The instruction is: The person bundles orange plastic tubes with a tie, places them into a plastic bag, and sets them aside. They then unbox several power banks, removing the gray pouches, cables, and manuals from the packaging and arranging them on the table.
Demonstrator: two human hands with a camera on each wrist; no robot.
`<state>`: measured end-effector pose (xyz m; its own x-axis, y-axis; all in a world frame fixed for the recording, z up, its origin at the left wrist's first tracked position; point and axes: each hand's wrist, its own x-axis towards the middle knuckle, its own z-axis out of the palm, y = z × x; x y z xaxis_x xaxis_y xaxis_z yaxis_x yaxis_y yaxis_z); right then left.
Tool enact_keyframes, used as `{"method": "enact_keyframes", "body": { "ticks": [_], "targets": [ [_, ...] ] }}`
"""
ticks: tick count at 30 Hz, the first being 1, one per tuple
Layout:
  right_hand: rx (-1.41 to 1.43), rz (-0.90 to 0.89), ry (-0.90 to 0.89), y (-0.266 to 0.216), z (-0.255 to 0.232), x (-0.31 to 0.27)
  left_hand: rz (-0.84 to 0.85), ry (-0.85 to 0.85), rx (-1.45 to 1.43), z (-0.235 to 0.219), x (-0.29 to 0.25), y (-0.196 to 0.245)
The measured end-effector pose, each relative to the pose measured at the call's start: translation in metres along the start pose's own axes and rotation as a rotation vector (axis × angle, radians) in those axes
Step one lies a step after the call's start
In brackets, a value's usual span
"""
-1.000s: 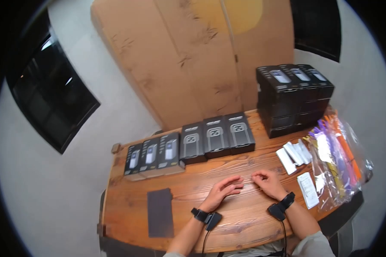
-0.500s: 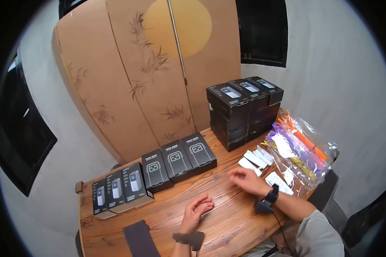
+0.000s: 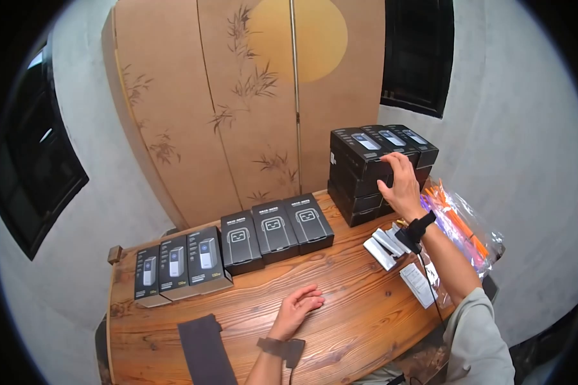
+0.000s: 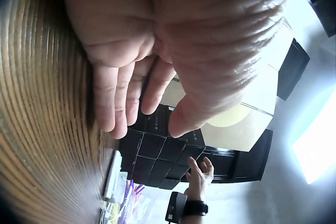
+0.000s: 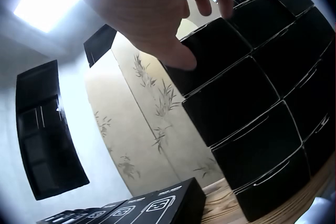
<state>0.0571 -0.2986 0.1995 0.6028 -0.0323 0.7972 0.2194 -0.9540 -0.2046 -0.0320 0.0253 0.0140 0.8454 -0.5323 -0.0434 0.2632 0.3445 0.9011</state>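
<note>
My right hand [image 3: 401, 183] reaches up to a stack of black boxes [image 3: 356, 173] at the back right of the wooden table [image 3: 340, 321]. Its fingers lie over the top front box [image 3: 359, 144]. In the right wrist view the thumb of my right hand [image 5: 173, 14] touches the upper corner of the stack of black boxes [image 5: 252, 103], with the fingers spread above it. My left hand [image 3: 298, 307] rests on the table with its fingers relaxed and holds nothing. The left wrist view shows my left hand [image 4: 136, 92] against the wood grain.
Three black boxes with face logos [image 3: 276, 231] and three with phone pictures [image 3: 176, 263] line the table's back. A dark mat [image 3: 205, 350] lies front left. White packets [image 3: 385, 247], a white card [image 3: 419, 284] and a clear bag of coloured items [image 3: 459, 221] lie at the right. A folding screen [image 3: 237, 96] stands behind.
My right hand rose from the table and moved back and right to the stack of black boxes. My left hand stayed on the table. The head view tilted up.
</note>
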Motion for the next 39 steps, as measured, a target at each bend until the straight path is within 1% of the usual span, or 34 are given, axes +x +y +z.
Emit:
{"method": "enact_keyframes", "body": {
  "ticks": [3, 4, 7, 14, 17, 21, 22, 25, 26, 29, 31, 34, 37, 38, 39],
  "targets": [
    [-0.193, -0.047, 0.007, -0.006, -0.002, 0.006, -0.008, -0.001, 0.008, -0.001, 0.001, 0.000],
    [-0.216, -0.079, -0.020, -0.003, 0.000, 0.008, -0.015, -0.002, 0.000, -0.001, 0.001, 0.001],
    [-0.198, -0.178, -0.060, 0.005, 0.011, 0.011, -0.020, -0.008, -0.001, -0.001, 0.001, 0.001],
    [-0.255, -0.252, -0.121, 0.007, 0.028, 0.022, -0.008, -0.017, 0.040, -0.001, 0.001, 0.001],
    [-0.232, -0.249, -0.162, 0.012, 0.035, 0.024, -0.013, -0.016, 0.038, -0.002, 0.002, -0.001],
    [-0.274, -0.361, -0.095, 0.010, 0.031, 0.021, -0.014, -0.025, 0.029, -0.002, 0.001, 0.001],
    [-0.279, -0.406, -0.049, 0.009, 0.029, 0.021, -0.014, -0.024, 0.025, -0.002, 0.001, 0.001],
    [-0.215, -0.425, 0.003, 0.001, 0.015, 0.021, -0.019, -0.026, 0.025, -0.002, 0.001, 0.004],
    [-0.208, -0.462, 0.057, -0.002, 0.010, 0.022, -0.021, -0.028, 0.027, -0.001, 0.001, 0.004],
    [-0.163, -0.520, 0.119, -0.015, -0.010, 0.022, -0.018, -0.028, 0.005, -0.002, 0.001, 0.003],
    [-0.104, -0.615, 0.179, -0.035, -0.036, 0.021, -0.014, -0.031, 0.002, -0.002, 0.001, 0.004],
    [-0.003, -0.709, 0.180, -0.057, -0.064, 0.015, 0.004, -0.045, -0.019, -0.001, 0.000, 0.006],
    [0.040, -0.814, 0.147, -0.078, -0.093, -0.008, 0.032, -0.031, -0.089, -0.002, 0.001, 0.005],
    [0.057, -0.848, 0.104, -0.084, -0.103, -0.018, 0.040, -0.019, -0.119, -0.003, 0.000, 0.005],
    [0.075, -0.881, 0.058, -0.090, -0.112, -0.029, 0.102, 0.037, -0.101, -0.003, 0.000, 0.006]
  ]
}}
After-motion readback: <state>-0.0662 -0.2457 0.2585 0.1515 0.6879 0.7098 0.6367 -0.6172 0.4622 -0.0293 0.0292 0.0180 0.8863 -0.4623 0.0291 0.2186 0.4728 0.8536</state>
